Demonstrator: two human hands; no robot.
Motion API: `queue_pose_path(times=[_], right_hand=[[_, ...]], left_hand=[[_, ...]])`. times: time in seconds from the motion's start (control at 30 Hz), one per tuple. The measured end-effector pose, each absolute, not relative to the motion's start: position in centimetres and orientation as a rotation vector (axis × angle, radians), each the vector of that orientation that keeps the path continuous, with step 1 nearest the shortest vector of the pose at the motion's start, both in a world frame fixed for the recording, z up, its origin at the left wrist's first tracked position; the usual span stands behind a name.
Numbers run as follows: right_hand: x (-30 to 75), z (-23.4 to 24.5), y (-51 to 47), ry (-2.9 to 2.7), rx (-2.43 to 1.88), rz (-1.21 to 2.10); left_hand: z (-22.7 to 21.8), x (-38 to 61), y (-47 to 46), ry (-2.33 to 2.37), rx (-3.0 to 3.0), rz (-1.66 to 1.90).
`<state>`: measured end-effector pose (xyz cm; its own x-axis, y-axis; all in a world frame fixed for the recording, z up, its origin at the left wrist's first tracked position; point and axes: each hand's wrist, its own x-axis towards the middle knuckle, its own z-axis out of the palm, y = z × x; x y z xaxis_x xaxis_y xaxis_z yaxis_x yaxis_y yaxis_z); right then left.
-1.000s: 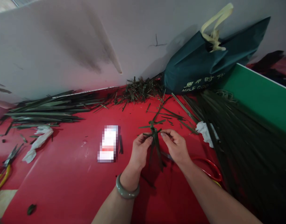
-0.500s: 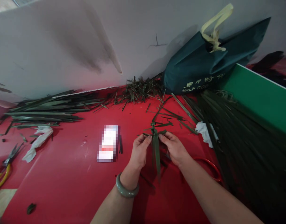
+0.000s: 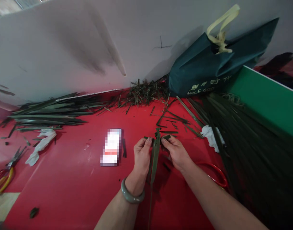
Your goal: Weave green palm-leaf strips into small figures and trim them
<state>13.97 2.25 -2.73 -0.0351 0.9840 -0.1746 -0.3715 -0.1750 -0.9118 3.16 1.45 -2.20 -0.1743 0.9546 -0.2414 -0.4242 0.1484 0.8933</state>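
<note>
Between my hands is a small piece woven from green leaf strips [image 3: 155,156], with a knotted top and long strips hanging down towards me. My left hand [image 3: 143,153], with a grey-green bangle [image 3: 132,195] at the wrist, pinches a short strip end on the left side of the piece. On the other side, the thumb and fingers of my right hand [image 3: 177,151] are closed on another strip end. Loose cut strips [image 3: 169,132] lie on the red table just beyond the knot. Red-handled scissors [image 3: 214,172] are partly hidden by my right forearm.
A phone [image 3: 111,147] with a blurred screen lies left of my hands. Leaf blades [image 3: 53,111] are stacked far left, scraps [image 3: 146,92] heaped against the white panel. Yellow-handled scissors [image 3: 5,179] lie at left. A dark bag [image 3: 204,70], green box [image 3: 268,99] and long leaves [image 3: 251,159] occupy the right.
The hanging strips have swung left towards my left wrist, and a long thin end now trails to the bottom edge. My hands have drawn slightly apart, still pinching the strip ends.
</note>
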Motion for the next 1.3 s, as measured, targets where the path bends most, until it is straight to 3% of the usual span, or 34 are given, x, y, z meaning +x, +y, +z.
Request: queue_pose_path(times=[0.23,0.53,0.93,1.1,1.3], right_hand=[[15.0,-2.6,2.6,-0.918,-1.080,1.400],[16.3,-2.1,2.4,-1.519,-1.302,0.868],[16.0,-2.5,2.2,-1.434,-1.243,1.082],[15.6,-2.5,2.6,-1.448,-1.073,1.341],[14.9,-2.1,2.2,-1.043,-0.891,1.614]], left_hand=[[-2.1,2.9,1.9,1.140,0.748,1.268],[-0.7,3.0,1.4,1.135,0.956,1.184],[-1.2,2.4,1.9,0.771,0.561,1.136],[-0.8,2.5,1.6,0.682,0.575,1.098],[-0.8,3.0,1.2,0.679,0.540,1.060]])
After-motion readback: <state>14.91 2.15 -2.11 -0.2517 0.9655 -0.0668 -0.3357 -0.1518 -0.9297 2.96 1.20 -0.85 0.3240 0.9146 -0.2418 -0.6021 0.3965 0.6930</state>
